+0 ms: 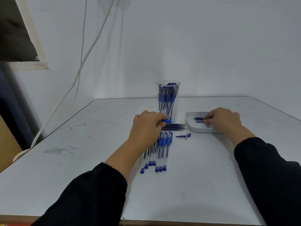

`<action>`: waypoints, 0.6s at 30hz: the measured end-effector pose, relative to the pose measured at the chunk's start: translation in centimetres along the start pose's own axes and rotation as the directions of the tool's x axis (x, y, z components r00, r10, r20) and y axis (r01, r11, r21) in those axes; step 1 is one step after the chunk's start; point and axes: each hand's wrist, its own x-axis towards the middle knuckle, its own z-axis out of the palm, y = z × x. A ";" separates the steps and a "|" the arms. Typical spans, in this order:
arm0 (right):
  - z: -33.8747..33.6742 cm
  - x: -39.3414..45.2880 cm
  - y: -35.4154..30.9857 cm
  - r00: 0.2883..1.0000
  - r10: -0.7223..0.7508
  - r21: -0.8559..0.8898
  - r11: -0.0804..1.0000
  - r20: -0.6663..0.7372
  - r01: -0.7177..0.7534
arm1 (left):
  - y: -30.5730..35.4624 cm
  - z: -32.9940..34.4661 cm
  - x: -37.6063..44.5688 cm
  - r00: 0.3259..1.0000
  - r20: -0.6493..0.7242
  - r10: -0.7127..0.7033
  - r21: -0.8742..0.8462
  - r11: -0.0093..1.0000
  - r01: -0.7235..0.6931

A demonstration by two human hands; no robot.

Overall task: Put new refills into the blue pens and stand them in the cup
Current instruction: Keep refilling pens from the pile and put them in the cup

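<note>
Your left hand [147, 123] curls its fingers around a blue pen part [167, 121] just in front of the clear cup [168, 95], which holds upright blue pens. Your right hand [223, 119] rests in the white tray [189, 117], fingertips curled onto the dark refills [199, 118] there. A bundle of refills [175, 126] lies between cup and tray. A row of blue pens [161, 150] lies on the table [81, 160] beneath your left wrist. A loose pen cap [183, 135] sits nearby. No legible writing or brand marks on any item.
</note>
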 end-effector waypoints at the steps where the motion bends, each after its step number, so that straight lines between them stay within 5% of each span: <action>1: 0.0 0.0 -0.1 1.000 0.000 -0.009 1.000 0.005 0.000 | 0.0 0.0 0.0 1.000 0.001 0.001 -0.002 1.000 -0.001; 12: 0.1 0.0 -0.3 0.999 -0.008 -0.078 0.997 0.053 0.012 | -0.2 0.1 0.0 1.000 0.016 -0.008 -0.005 1.000 0.008; 18: 0.2 0.0 -0.1 0.990 -0.119 -0.008 0.993 -0.075 0.119 | -0.4 0.1 0.0 1.000 -0.014 -0.021 -0.031 0.999 0.021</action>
